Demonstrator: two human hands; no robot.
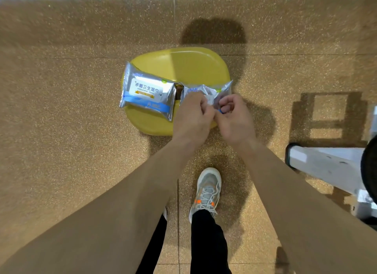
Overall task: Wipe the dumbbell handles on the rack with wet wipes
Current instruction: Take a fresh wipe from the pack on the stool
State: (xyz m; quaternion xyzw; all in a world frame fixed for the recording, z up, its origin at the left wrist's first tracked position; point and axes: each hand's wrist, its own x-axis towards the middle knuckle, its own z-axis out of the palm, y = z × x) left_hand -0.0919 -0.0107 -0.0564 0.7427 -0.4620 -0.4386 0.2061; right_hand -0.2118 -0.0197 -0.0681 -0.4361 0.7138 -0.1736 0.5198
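Head view: on a yellow stool (183, 63), left hand (191, 115) grips a foil wipes pack (212, 90) and right hand (234, 118) pinches its blue tab (220, 111); a second pack (149, 92) lies just beside, on its left.

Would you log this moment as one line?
step: opening | left hand, right hand: pinching right wipe pack | left wipe pack: on yellow stool

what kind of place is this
Likely a gym: speckled rubber-like floor, white metal frame, and a black rounded shape, perhaps a weight. The left hand and right hand grip a wipe pack.
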